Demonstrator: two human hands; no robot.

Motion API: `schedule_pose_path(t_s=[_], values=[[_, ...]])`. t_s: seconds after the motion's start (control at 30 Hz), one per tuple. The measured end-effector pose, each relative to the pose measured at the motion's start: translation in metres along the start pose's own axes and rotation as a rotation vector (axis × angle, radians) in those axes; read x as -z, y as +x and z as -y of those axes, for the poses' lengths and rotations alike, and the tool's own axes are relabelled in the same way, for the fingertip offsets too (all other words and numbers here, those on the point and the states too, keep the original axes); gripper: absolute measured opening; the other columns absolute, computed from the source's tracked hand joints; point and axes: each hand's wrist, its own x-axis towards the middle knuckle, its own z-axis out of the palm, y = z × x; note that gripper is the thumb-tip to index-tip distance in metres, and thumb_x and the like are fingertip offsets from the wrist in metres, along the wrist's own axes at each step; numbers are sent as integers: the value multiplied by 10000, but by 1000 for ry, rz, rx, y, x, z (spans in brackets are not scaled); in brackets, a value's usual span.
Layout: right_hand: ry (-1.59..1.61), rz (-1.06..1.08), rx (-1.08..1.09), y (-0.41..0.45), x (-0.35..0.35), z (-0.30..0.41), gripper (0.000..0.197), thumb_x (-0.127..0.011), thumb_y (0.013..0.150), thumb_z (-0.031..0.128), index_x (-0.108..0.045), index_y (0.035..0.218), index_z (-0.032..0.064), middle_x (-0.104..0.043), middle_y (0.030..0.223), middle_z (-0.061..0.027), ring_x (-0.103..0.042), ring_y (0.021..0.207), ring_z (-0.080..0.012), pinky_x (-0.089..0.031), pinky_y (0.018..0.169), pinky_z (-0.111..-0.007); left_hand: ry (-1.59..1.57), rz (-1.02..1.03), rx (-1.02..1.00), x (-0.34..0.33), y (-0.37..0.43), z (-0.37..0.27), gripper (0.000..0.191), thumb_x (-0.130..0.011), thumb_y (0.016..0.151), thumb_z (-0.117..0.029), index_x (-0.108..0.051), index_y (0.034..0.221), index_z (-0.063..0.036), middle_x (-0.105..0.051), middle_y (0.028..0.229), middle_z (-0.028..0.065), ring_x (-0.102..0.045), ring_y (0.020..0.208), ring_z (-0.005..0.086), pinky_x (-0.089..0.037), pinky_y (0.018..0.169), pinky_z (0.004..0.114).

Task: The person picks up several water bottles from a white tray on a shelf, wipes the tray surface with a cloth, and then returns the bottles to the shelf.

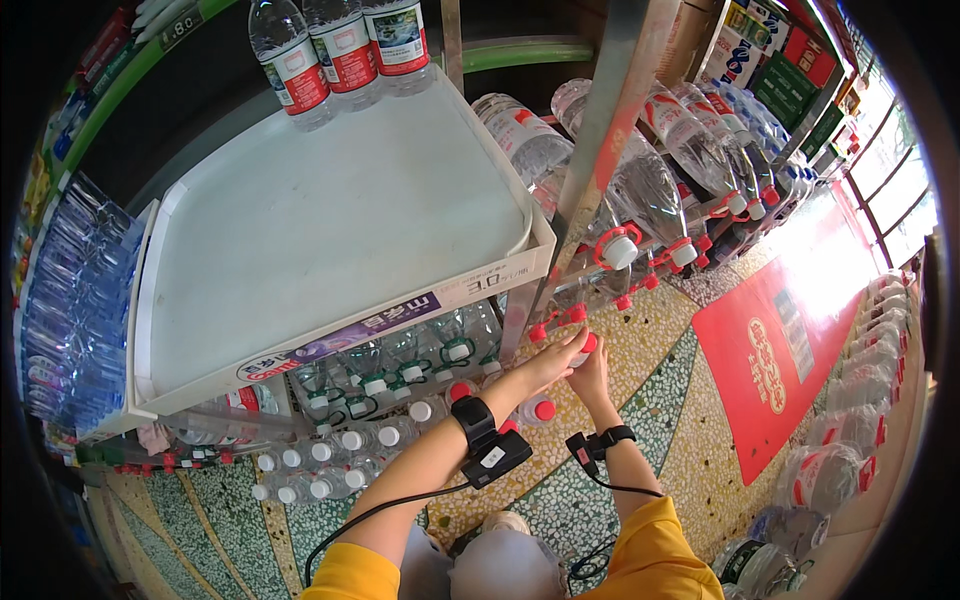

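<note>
Both my hands are together in front of me, around a small clear plastic bottle with a red cap [589, 343]. My left hand [553, 361] has its fingers along the bottle's left side. Opposite it, my right hand [590, 377] grips the right side. Most of the bottle's body is hidden by the fingers. Below my left forearm, a red-capped bottle [538, 409] stands on the floor, with other red caps partly covered by the arm. Several small white-capped water bottles [322, 451] stand in rows to the left.
A white shelf tray [330, 217] is at left, with three labelled water bottles [345, 56] at its back. A metal post [600, 157] rises near my hands. Large water bottles [649, 187] lie on a rack behind it. A red mat [776, 360] covers floor at right, beside more bottles [825, 476].
</note>
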Motion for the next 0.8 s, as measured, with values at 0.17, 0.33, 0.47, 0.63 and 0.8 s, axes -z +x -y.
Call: schedule_pose_path(t_s=[0.17,0.33,0.47,0.63,0.8], values=[[28,-7,106,2,-15,-16,581,-709,590,132,-424,1088,38,-470,1044,-135,-425,949,-369,-370,818,-429,11,-26,49,5,6,5,898,-396,795,-631,-47,1376,-42,-142,1412,171,-167,1308,263,-164,1042,419],[-9,17,153,5,-23,-26,587,-710,594,145,-422,1093,35,-467,1049,-145,-429,952,-371,-373,812,-428,9,-24,48,9,11,10,884,-413,799,-616,-51,1379,-56,-145,1415,154,-158,1310,255,-162,1040,422],[94,54,161,7,-23,-41,597,-709,591,139,-422,1104,33,-460,1061,-147,-439,962,-373,-376,815,-425,45,12,53,4,14,8,838,-428,820,-576,-90,1372,-43,-157,1416,130,-135,1315,219,-173,1036,422],[57,122,193,9,-30,-35,585,-684,595,106,-426,1115,32,-452,1066,-151,-443,985,-367,-379,832,-415,129,-58,32,15,13,18,769,-423,852,-523,-136,1361,-23,-168,1415,114,-149,1309,197,-194,1026,425],[-32,247,184,13,-16,-56,532,-623,621,59,-437,1117,17,-466,1087,-161,-445,1021,-371,-388,853,-403,200,67,36,4,0,7,688,-409,867,-501,-206,1357,-62,-209,1406,113,-168,1306,202,-207,1020,405]])
